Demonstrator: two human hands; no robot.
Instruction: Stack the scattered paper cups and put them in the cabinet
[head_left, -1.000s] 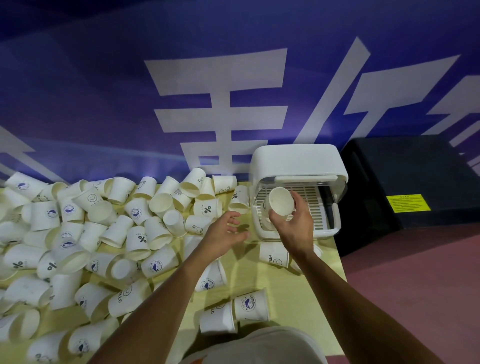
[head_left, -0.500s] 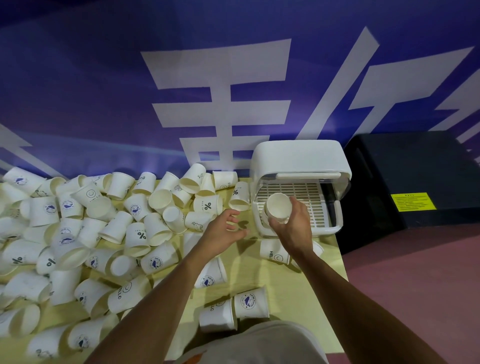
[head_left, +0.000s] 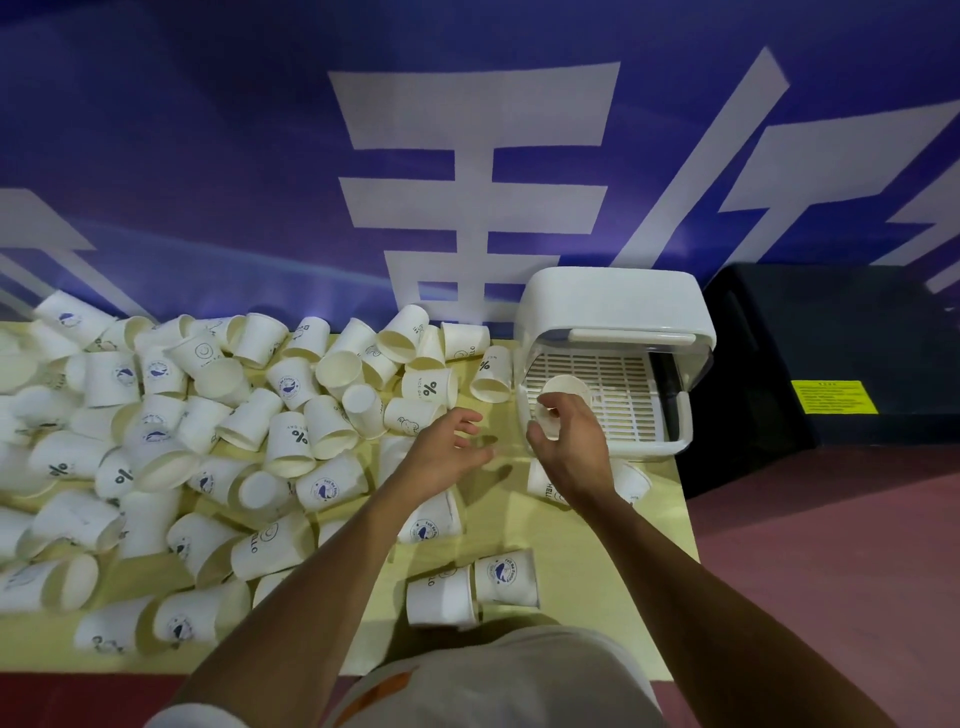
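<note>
Your right hand (head_left: 569, 447) gripped a white paper cup (head_left: 569, 388) over the slatted tray (head_left: 618, 387) of the white plastic cabinet (head_left: 613, 301) at your 1 o'clock, likely to seat it; left hand (head_left: 447, 452) hung relaxed, empty.

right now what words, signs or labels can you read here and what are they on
"%" on a lying paper cup, and on several others.
"HELL", rest hidden, on the cup before the cabinet.
Whale logo cup: ring text too blurred.
Yellow label on the black box: too small.
Wall characters: cropped, unreadable.
</note>
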